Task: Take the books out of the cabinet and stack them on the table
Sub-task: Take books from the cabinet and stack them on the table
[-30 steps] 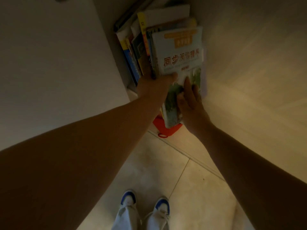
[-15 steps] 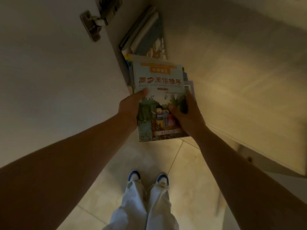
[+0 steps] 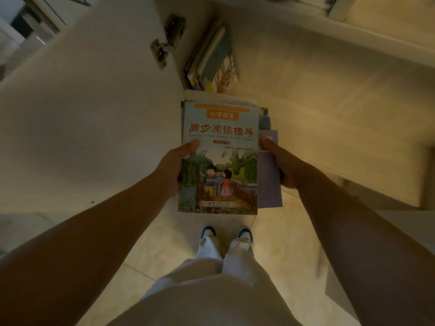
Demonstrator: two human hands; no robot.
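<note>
A stack of books (image 3: 219,158) sits in the middle of the frame, held flat and clear of the floor between both hands. Its top book has a pale blue cover with red Chinese characters across the upper half and, below them, a drawing of two children on a bridge among green trees. A purple cover (image 3: 269,184) sticks out from under it on the right, and white page edges show along the far side of the stack.

The left hand (image 3: 174,170) grips the stack's left edge, thumb lying on the cover and fingers hidden beneath. The right hand (image 3: 280,165) grips the right edge, thumb on the purple cover, fingers also under the stack.

Just above the stack in the frame, more books (image 3: 211,60) stand leaning inside the cabinet (image 3: 294,74), in its left corner; they are blurred. The cabinet door (image 3: 94,102) fills the upper left of the frame, open, with a metal hinge (image 3: 167,41) near its top edge.

Below the stack lies a pale tiled floor (image 3: 179,231). At the bottom centre are the person's white trousers (image 3: 211,290) and two shoes with blue toes (image 3: 208,231), just under the stack's near edge. The light is dim and yellowish.
</note>
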